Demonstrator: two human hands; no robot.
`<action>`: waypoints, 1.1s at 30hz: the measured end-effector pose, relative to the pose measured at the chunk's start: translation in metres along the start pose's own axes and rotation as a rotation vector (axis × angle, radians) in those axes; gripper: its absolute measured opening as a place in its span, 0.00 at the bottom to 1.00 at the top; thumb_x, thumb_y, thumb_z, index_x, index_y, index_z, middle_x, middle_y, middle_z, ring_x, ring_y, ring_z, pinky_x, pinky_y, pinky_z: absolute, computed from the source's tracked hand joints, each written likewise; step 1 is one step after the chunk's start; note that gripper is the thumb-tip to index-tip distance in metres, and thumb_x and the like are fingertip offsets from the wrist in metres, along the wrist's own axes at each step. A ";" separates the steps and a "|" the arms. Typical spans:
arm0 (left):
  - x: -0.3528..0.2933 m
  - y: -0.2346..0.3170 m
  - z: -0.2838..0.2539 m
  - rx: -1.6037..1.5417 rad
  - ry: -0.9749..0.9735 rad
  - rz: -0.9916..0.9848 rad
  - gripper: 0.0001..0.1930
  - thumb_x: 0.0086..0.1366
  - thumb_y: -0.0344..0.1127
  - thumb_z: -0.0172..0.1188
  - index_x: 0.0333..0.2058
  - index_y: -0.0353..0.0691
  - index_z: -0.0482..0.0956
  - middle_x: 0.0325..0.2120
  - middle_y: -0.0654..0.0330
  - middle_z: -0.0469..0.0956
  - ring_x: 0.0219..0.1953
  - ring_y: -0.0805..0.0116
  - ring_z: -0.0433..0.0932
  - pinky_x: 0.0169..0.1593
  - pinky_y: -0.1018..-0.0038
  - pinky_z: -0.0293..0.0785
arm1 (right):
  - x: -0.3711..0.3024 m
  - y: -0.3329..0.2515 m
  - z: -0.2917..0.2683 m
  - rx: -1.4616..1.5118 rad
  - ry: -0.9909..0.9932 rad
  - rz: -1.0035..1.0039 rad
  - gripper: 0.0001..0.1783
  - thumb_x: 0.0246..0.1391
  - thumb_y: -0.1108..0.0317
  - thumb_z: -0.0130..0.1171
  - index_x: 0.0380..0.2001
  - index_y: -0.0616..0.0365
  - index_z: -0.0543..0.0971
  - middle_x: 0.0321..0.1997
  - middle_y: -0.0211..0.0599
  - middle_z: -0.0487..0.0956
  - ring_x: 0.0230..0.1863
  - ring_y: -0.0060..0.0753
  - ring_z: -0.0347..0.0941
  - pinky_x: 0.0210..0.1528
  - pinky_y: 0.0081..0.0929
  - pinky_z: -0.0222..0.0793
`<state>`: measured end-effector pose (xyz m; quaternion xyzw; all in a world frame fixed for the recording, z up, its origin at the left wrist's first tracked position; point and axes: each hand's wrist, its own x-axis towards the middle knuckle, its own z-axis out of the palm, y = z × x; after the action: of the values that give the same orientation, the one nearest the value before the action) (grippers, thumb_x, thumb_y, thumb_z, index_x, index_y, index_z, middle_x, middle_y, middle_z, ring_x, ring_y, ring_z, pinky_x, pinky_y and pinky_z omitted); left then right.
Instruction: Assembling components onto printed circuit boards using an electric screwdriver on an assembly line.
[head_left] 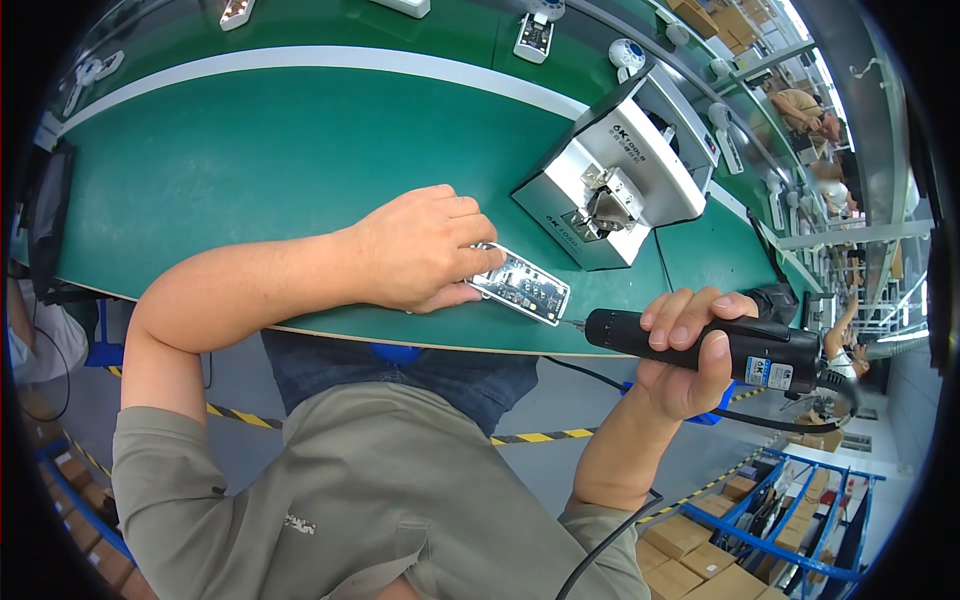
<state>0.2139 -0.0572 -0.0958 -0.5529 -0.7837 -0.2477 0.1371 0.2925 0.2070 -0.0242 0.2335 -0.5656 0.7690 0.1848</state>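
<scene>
While clamping the circuit board [527, 287] near the tabletop [250, 150] edge with the left hand [425, 250], steady the screwdriver [747, 347] clasped in the right hand [690, 345]; from just beside the board's corner, seat the bit [576, 322] squarely before pressing.

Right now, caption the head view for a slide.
Left hand holds a circuit board; right hand points a screwdriver at its corner.

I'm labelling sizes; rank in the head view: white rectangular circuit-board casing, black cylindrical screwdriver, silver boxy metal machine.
Silver machine, largest
Black screwdriver, perhaps enlarged by nearness
White casing, smallest
</scene>
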 end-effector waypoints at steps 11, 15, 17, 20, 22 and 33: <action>0.000 -0.001 0.000 -0.029 -0.012 -0.019 0.17 0.53 0.41 0.64 0.40 0.41 0.79 0.36 0.60 0.73 0.35 0.63 0.70 0.42 0.70 0.67 | 0.000 0.003 -0.002 -0.015 -0.066 0.039 0.13 0.58 0.65 0.51 0.45 0.55 0.69 0.24 0.30 0.71 0.22 0.24 0.67 0.31 0.26 0.67; 0.001 -0.002 0.000 -0.037 -0.010 -0.024 0.16 0.52 0.40 0.64 0.40 0.41 0.79 0.36 0.60 0.73 0.35 0.63 0.70 0.42 0.70 0.67 | -0.003 0.005 -0.004 -0.014 -0.098 0.042 0.12 0.58 0.65 0.51 0.44 0.55 0.69 0.24 0.30 0.71 0.22 0.24 0.67 0.31 0.25 0.66; 0.001 -0.003 -0.001 -0.056 -0.019 -0.030 0.16 0.52 0.39 0.65 0.39 0.41 0.78 0.38 0.59 0.73 0.36 0.63 0.71 0.43 0.70 0.67 | -0.002 0.004 -0.005 -0.014 -0.117 0.038 0.12 0.58 0.65 0.51 0.44 0.55 0.70 0.24 0.30 0.71 0.22 0.24 0.67 0.31 0.25 0.66; 0.002 -0.004 -0.001 -0.051 -0.014 -0.025 0.16 0.52 0.39 0.65 0.39 0.41 0.78 0.38 0.59 0.73 0.36 0.63 0.71 0.43 0.70 0.67 | 0.006 0.000 0.000 -0.006 -0.094 0.026 0.11 0.57 0.66 0.52 0.42 0.55 0.70 0.23 0.31 0.71 0.22 0.24 0.67 0.31 0.25 0.67; 0.001 -0.003 0.001 -0.039 -0.005 -0.020 0.16 0.52 0.41 0.64 0.39 0.41 0.79 0.36 0.60 0.73 0.35 0.63 0.70 0.42 0.70 0.67 | 0.017 -0.006 0.008 0.016 -0.020 0.023 0.10 0.54 0.68 0.55 0.39 0.56 0.69 0.22 0.32 0.72 0.21 0.26 0.68 0.29 0.25 0.68; 0.002 -0.001 0.002 -0.025 -0.005 -0.013 0.16 0.52 0.42 0.65 0.38 0.42 0.79 0.34 0.61 0.73 0.35 0.63 0.70 0.42 0.70 0.66 | 0.073 0.008 0.014 -0.198 -0.142 -0.261 0.09 0.57 0.67 0.51 0.40 0.56 0.73 0.24 0.31 0.72 0.22 0.26 0.68 0.31 0.27 0.68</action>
<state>0.2124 -0.0553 -0.0966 -0.5502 -0.7843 -0.2570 0.1267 0.2305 0.1929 0.0141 0.3394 -0.6149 0.6607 0.2650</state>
